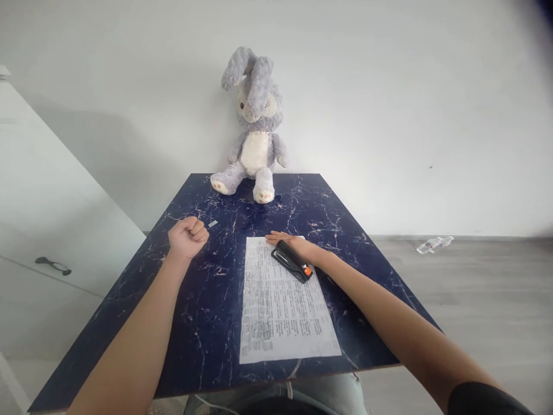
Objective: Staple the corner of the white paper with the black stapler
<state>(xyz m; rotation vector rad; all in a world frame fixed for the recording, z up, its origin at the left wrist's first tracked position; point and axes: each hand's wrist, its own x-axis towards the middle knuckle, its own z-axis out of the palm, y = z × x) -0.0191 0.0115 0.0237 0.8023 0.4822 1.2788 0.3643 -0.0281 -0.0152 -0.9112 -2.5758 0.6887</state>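
My left hand (189, 237) rests on the dark blue table as a closed fist, and nothing shows in it. Just to the right of it lies a small strip of staples (213, 223). On the far edge of a printed sheet of paper (280, 323), my right hand (296, 244) lies flat with its fingers stretched out. A black stapler (288, 260) with an orange patch lies on the sheet, right against the near side of that hand; whether they touch I cannot tell.
A grey plush rabbit (257, 150) sits at the far end of the blue marble-patterned table (207, 323), against the white wall. To the left stands a white cabinet (52, 190) with a dark handle. A clear plastic bottle (434, 244) lies on the floor at right.
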